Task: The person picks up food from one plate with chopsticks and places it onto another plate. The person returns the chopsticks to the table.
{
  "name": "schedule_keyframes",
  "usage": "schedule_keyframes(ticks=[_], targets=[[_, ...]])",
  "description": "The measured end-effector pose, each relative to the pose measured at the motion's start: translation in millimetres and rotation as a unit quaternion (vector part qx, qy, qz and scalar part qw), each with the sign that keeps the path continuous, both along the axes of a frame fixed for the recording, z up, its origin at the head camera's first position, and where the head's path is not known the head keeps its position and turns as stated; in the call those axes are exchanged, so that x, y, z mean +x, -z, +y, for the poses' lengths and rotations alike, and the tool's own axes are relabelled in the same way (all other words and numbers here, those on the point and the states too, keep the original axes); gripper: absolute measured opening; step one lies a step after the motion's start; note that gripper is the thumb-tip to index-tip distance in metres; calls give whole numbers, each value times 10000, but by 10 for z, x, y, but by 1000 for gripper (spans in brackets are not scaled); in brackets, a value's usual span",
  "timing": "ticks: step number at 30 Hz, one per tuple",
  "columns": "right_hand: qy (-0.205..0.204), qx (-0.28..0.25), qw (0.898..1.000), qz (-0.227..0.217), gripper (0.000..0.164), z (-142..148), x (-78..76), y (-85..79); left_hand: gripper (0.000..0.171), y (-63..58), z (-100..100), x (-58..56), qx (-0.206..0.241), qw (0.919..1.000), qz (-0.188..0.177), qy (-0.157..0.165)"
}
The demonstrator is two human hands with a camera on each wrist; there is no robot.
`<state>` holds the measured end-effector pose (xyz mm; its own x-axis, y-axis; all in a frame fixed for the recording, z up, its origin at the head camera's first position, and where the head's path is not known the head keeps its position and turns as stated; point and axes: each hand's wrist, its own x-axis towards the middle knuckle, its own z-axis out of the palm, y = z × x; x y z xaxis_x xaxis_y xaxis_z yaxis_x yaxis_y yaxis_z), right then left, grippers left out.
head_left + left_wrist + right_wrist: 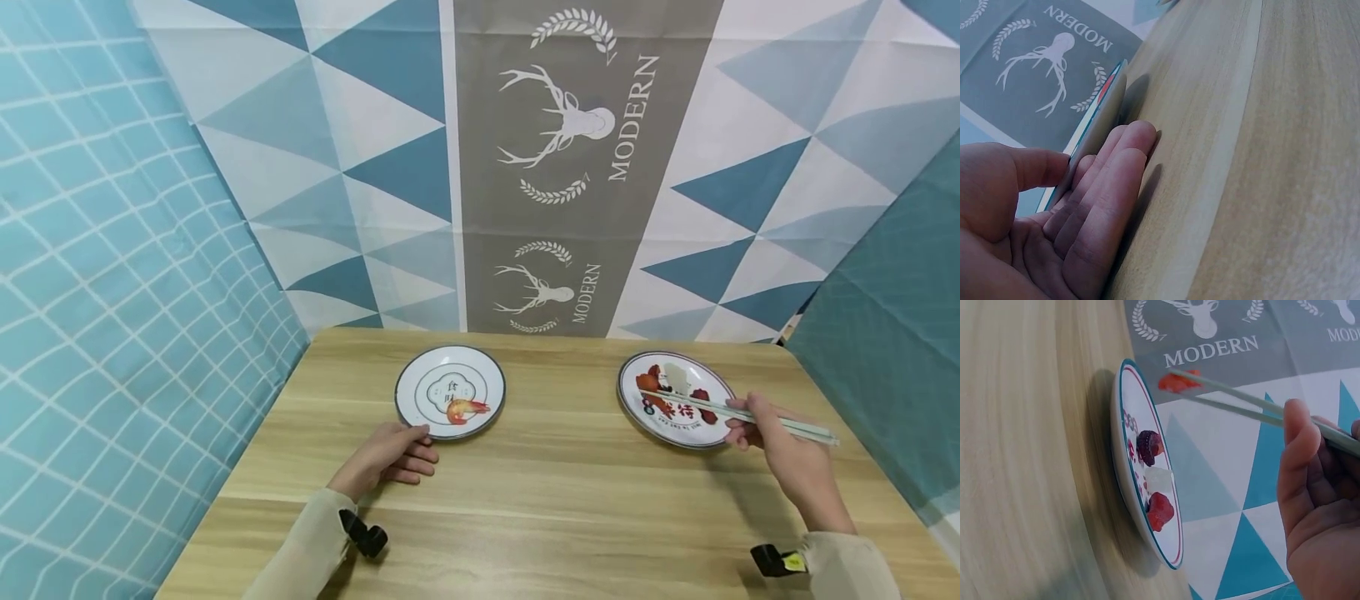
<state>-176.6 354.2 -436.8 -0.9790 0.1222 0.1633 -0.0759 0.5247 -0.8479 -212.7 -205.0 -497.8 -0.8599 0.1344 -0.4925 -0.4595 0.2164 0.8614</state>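
Observation:
At the left, a round white plate [420, 375] with printed characters carries an orange shrimp [461, 410]. My left hand [393, 457] pinches its near rim, thumb [1044, 169] on top and fingers beneath. In my right hand [787, 450] I hold a pair of pale green chopsticks [697, 405] over a second white plate [708, 379]. An orange-red food piece [1177, 381] is between their tips, raised off that plate; its kind is unclear. On the right plate lie a dark berry [1149, 447], a translucent white piece [1159, 480] and a red berry-like piece [1160, 511].
Both plates stand on a wooden table [555, 475], towards its back edge. Behind it hangs a patterned cloth [397, 125] with deer heads and triangles. Blue checked cloth [112, 292] lines the left side, and teal cloth [892, 300] the right.

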Motion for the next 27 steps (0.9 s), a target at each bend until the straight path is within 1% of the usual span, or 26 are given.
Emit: schedule_keyframes(ticks=[2,4,6,9,10,12,17,19,21,24,26,27], targets=[[-14,-215,9998,46,60,28,-26,-1,40,-2,0,-1,-10,10000,-1,-12],[-157,-614,9980,88,53,59,-45,8,40,-6,1,-1,-28,10000,1,-27],[-369,-1058,9934,233,46,88,-59,29,39,-10,5,-5,-42,10000,6,-28],[-743,-1602,9834,407,43,120,-73,60,39,-17,10,-11,-41,10000,22,-17],[-817,-1674,9817,407,43,130,-78,65,39,-18,10,-11,-42,10000,20,-12],[-853,-1652,9821,285,46,147,-89,61,39,-18,8,-10,-33,10000,7,-1],[-661,-1020,9923,-240,53,187,-121,36,39,-18,6,-10,-12,10000,29,26],[-690,-947,9927,-294,51,207,-130,33,40,-16,4,-13,-1,10000,42,44],[-847,-1247,9883,-215,47,226,-130,35,40,-11,4,-17,10,10000,37,66],[-1179,-1796,9766,-72,42,259,-127,34,40,-6,4,-17,8,10000,24,83],[-1343,-1996,9706,-15,41,273,-123,32,40,-5,5,-15,1,10000,18,82],[-1392,-1998,9699,-9,41,279,-121,30,40,-4,6,-15,0,10000,18,74]])
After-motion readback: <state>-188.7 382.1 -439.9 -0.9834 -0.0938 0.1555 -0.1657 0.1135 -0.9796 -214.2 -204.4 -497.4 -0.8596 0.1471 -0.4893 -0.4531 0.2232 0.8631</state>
